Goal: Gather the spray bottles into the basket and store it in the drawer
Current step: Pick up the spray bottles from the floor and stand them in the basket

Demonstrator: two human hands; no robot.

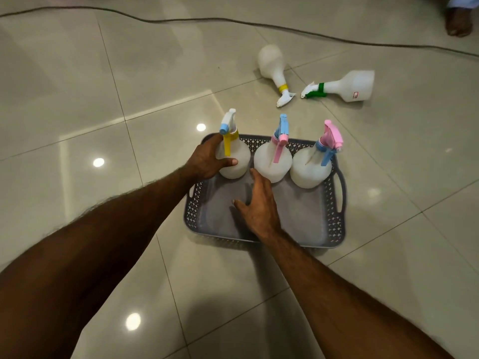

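A dark cable [181, 20] snakes across the glossy beige tiled floor [77, 99] well beyond you, and a bare foot [458, 23] sits at the far right corner. Nothing lies between you and the two strays: a white spray bottle with a yellow collar [272, 67] and a white spray bottle with a green collar and trigger [347, 86] lie on their sides on the tiles, nozzles nearly meeting, apart from the basket.

Now the grey perforated plastic basket with side handles [334, 218] rests on the floor right in front of you. Three white bottles stand upright along its far wall: the bottle with the yellow trigger and blue nozzle [233, 161] at left, the bottle with the blue head and pink trigger [272, 164] in the middle, the bottle with the pink head and blue trigger [309, 169] at right. The near half is bare.

Your left hand [207, 159] has its grip wrapped around the yellow-trigger bottle. Your right hand [259, 203] hovers over the basket floor, fingers spread, holding nothing, fingertips by the middle bottle.
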